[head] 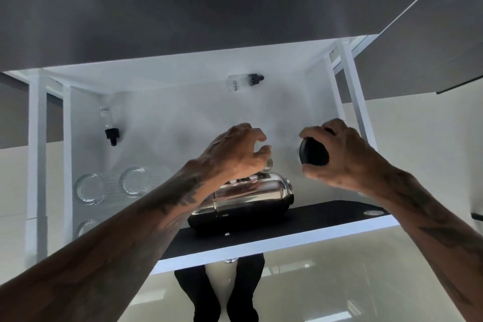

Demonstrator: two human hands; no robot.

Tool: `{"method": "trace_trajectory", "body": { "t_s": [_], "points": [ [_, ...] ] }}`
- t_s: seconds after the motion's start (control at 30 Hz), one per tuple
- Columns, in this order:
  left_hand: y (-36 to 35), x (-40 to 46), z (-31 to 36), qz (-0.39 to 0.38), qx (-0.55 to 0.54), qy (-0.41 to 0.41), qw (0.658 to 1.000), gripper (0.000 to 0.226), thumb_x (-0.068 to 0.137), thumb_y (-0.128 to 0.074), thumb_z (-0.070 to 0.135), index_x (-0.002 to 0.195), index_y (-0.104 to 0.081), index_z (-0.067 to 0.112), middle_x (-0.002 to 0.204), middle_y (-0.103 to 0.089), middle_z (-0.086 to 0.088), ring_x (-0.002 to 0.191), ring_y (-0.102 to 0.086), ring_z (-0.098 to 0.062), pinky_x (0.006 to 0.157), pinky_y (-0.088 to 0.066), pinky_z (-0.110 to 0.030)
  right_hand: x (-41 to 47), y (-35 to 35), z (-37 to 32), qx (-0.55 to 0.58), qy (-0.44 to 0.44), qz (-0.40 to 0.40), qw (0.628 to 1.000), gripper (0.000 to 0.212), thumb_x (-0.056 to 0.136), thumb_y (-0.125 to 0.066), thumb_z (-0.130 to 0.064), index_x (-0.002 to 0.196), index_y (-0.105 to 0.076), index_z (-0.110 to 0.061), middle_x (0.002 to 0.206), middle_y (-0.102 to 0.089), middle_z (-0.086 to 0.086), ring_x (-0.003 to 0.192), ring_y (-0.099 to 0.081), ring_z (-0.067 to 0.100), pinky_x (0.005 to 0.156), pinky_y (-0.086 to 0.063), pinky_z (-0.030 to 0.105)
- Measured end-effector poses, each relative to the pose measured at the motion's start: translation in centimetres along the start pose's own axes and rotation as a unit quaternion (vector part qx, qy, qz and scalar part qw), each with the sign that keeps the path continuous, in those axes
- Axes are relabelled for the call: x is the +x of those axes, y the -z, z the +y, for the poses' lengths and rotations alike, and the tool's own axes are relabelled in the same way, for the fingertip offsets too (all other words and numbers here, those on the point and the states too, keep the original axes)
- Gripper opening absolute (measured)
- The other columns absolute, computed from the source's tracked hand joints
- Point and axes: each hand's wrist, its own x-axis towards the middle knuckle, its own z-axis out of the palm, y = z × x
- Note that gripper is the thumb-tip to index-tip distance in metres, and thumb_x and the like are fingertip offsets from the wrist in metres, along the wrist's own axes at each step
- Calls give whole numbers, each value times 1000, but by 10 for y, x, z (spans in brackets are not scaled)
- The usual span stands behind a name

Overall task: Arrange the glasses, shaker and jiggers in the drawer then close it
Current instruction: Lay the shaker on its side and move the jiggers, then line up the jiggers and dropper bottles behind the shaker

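The white drawer (183, 112) stands pulled out below me. A silver shaker (251, 196) lies on its side near the drawer's front. My left hand (235, 154) hovers just above it, fingers curled around a small shiny metal piece (269, 165) that looks like a jigger, mostly hidden by the palm. To the right, above the drawer floor, my right hand (337, 157) grips a round black object (313, 151). Two clear glasses (90, 188) (136, 181) lie side by side at the left. A third glass (86, 227) is partly hidden by my left forearm.
Two small clear dropper bottles with black tops lie in the drawer, one at the left (109, 123) and one at the back (243, 82). The drawer's black-topped front panel (326, 214) is nearest me. A dark counter overhangs the back. Glossy cream floor lies below.
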Motion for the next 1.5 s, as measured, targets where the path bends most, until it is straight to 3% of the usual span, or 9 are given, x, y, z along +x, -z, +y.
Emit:
{"method": "trace_trajectory", "body": {
  "t_s": [0.3, 0.43, 0.6, 0.8, 1.07, 1.17, 1.23, 1.33, 1.5],
  "points": [
    [35, 30, -22, 235, 103, -25, 966, 35, 94, -52, 26, 125, -56, 9, 123, -53, -13, 114, -52, -27, 88, -51, -44, -38, -28, 10, 14, -8, -23, 1000, 71, 76, -60, -72, 140, -37, -50, 141, -40, 1, 125, -49, 26, 98, -51, 39],
    [48, 74, -19, 198, 218, -61, 954, 37, 93, -52, 20, 128, -48, 7, 132, -49, -14, 117, -49, -32, 84, -47, -46, -32, -19, 3, 1, -16, 14, 1000, 72, 81, -30, -77, 146, -34, -47, 147, -42, -1, 135, -43, 24, 109, -40, 44],
    [38, 89, -32, 172, 179, 13, 969, 26, 94, -52, 12, 117, -57, 3, 116, -62, -19, 102, -59, -36, 76, -46, -40, 9, -5, -16, 174, -30, 163, 971, 47, 94, -49, -52, 131, -60, -25, 129, -63, 4, 116, -61, 22, 97, -47, 30],
    [18, 57, -55, 110, 142, 15, 984, 37, 93, -55, 12, 130, -55, 7, 120, -58, -16, 110, -56, -33, 89, -52, -46, 93, -7, -64, 272, -82, 89, 955, 60, 90, -53, -50, 141, -48, -19, 132, -61, 11, 120, -56, 28, 87, -42, 28],
    [71, 3, -94, 292, 122, 99, 943, 26, 88, -55, 23, 109, -66, 12, 111, -61, -12, 102, -61, -31, 83, -53, -43, 135, -18, -104, 22, -12, 96, 995, 45, 89, -60, -24, 133, -52, -18, 126, -54, 13, 115, -57, 34, 83, -42, 32],
    [106, -36, -141, 237, 188, 223, 927, 29, 81, -64, 18, 108, -65, 6, 110, -63, -20, 94, -63, -42, 82, -55, -46, 134, -23, -98, -17, 8, 103, 994, 40, 87, -61, -22, 127, -56, -17, 122, -56, 13, 116, -50, 34, 90, -41, 38],
    [116, -56, -166, 141, 219, 267, 928, 45, 76, -70, 11, 119, -59, 5, 116, -58, -25, 101, -59, -46, 87, -52, -50, 129, -27, -90, 69, 46, 113, 990, 37, 84, -66, -20, 121, -61, -17, 118, -57, 13, 111, -51, 33, 87, -43, 37],
    [109, -73, -191, 49, 285, 183, 940, 65, 76, -63, 0, 137, -47, 18, 127, -44, -23, 108, -54, -44, 82, -53, -50, 114, -31, -77, 172, 125, 98, 972, 33, 78, -73, -15, 109, -63, -21, 106, -64, 3, 96, -63, 24, 74, -48, 29],
    [100, -74, -208, 76, 373, 46, 924, 51, 77, -66, -5, 121, -67, 21, 130, -47, -26, 102, -54, -47, 59, -53, -51, 97, -36, -70, 178, 171, 17, 969, 36, 79, -77, -12, 99, -56, -33, 106, -64, -10, 98, -66, 13, 78, -61, 40]
  ]
}}
